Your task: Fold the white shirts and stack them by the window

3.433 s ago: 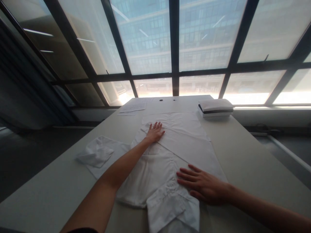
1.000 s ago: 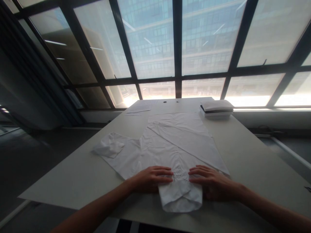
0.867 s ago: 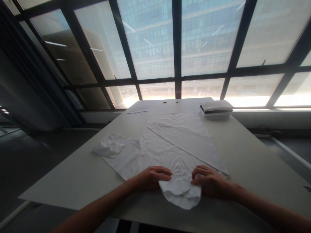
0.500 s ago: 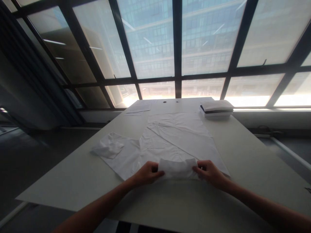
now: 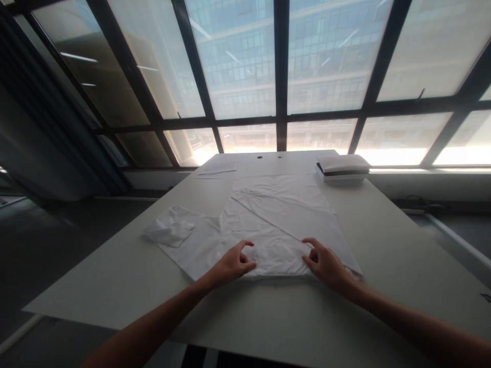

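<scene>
A white long-sleeved shirt [image 5: 284, 214] lies spread on the white table, one sleeve [image 5: 172, 227] stretched out to the left with its end bunched. Across the body runs a diagonal fold, which may be the other sleeve folded over. Above the near edge of the shirt, my left hand [image 5: 233, 261] has thumb and forefinger apart with nothing between them. My right hand [image 5: 324, 261] hovers over the near right part, its thumb and forefinger likewise apart. Whether the fingertips touch the cloth I cannot tell.
Beneath everything is the white table [image 5: 115, 276]. A stack of folded white and dark items [image 5: 343, 168] stands at its far right. Sheets of paper [image 5: 218, 166] lie at the far left. Large windows [image 5: 245, 66] rise behind, and a dark curtain [image 5: 49, 128] hangs left.
Both hands have let go of the shirt's near edge, which they held up between them. That edge now lies down on the shirt, and the fingers have spread.
</scene>
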